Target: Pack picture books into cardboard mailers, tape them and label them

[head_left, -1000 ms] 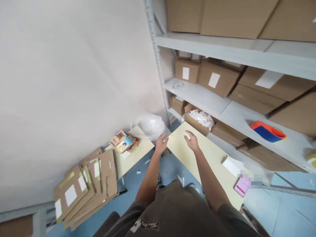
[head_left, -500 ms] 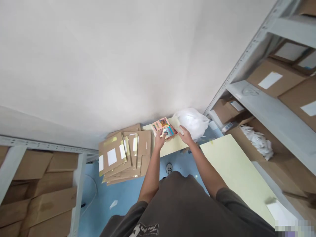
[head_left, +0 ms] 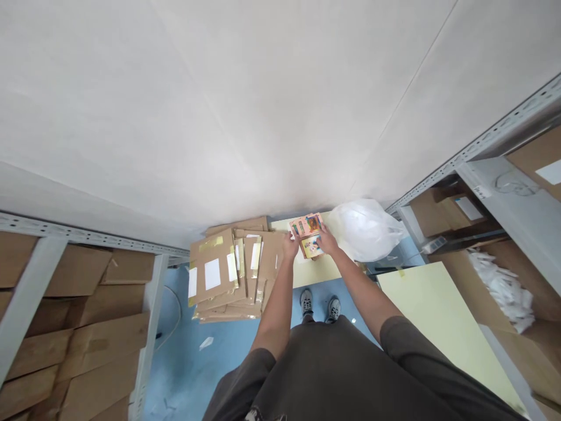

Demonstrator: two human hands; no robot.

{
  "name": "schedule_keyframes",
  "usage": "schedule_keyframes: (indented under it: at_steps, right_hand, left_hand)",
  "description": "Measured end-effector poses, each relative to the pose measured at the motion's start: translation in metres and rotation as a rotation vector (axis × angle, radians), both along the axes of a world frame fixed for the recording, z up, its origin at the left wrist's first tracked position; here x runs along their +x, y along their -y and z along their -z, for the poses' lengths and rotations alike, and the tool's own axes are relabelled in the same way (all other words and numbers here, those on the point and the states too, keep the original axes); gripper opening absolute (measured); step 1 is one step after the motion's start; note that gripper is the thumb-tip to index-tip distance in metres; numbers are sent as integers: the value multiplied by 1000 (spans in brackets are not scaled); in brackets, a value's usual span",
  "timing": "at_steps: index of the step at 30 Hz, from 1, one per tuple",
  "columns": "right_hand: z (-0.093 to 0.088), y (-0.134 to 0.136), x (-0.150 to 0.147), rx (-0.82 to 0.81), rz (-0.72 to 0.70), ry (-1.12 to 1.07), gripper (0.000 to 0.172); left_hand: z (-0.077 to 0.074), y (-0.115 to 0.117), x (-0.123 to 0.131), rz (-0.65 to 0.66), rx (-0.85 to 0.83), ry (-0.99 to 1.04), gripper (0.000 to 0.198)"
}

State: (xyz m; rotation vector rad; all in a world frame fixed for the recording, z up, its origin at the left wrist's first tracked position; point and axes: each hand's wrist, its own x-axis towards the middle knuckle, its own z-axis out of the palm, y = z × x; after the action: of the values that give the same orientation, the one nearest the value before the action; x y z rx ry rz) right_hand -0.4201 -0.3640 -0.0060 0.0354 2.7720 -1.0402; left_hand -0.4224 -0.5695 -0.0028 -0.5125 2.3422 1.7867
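Observation:
Two colourful stacks of what look like small booklets or cards lie side by side on a pale yellow table (head_left: 322,269). The farther stack has a pink illustrated top (head_left: 301,224); the nearer one shows a yellow picture (head_left: 311,248). My left hand (head_left: 290,245) is closed at the left edge of the booklets. From the right, my right hand (head_left: 327,240) grips their other edge, its thumb over the top. The undersides and some fingertips are hidden. Just right of my right hand sits a bulging white plastic bag (head_left: 368,230).
Flattened cardboard boxes (head_left: 214,275) are piled left of the booklets. Shelves with cartons (head_left: 109,339) stand at left, and another rack (head_left: 499,181) at right. A second pale yellow tabletop (head_left: 429,310) lies at my right. An open carton holds white items (head_left: 504,289). Ahead rises a white wall (head_left: 280,117).
My right hand has come in from beside the bag onto the booklets. The nearer stack's top has changed from blue to yellow. My view has shifted, and both shoes now show.

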Motion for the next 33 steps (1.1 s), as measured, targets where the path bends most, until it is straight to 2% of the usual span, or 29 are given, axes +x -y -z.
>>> schedule_keyframes:
  at_steps: [6, 10, 14, 17, 20, 24, 27, 30, 33]
  right_hand:
    - [8, 44, 1, 109, -211, -32, 68]
    - [-1, 39, 2, 92, -208, -25, 68]
    - [-14, 19, 2, -43, -7, -78, 67]
    - [-26, 14, 1, -296, 165, -106, 65]
    - [-41, 13, 1, -579, 310, -80, 52]
    - [-66, -6, 8, -782, 497, -133, 35]
    - [-83, -39, 26, -831, 523, -135, 34]
    - [-95, -83, 56, -872, 564, -118, 35]
    - [-105, -135, 101, -899, 669, -167, 35]
  left_hand:
    - [11, 7, -18, -56, -32, 64, 28]
    - [4, 18, -21, -164, -12, 122, 19]
    - [-10, 28, -22, -159, 184, 27, 29]
    - [-21, 33, -23, -42, 322, -13, 39]
    - [-34, 29, -25, 41, 414, -31, 48]
    - [-51, 5, -21, 127, 484, -38, 57]
    - [-58, -24, -13, 169, 490, 3, 56]
    - [-60, -65, 0, 239, 453, 34, 54]
    - [-61, -122, 19, 379, 437, 41, 58]
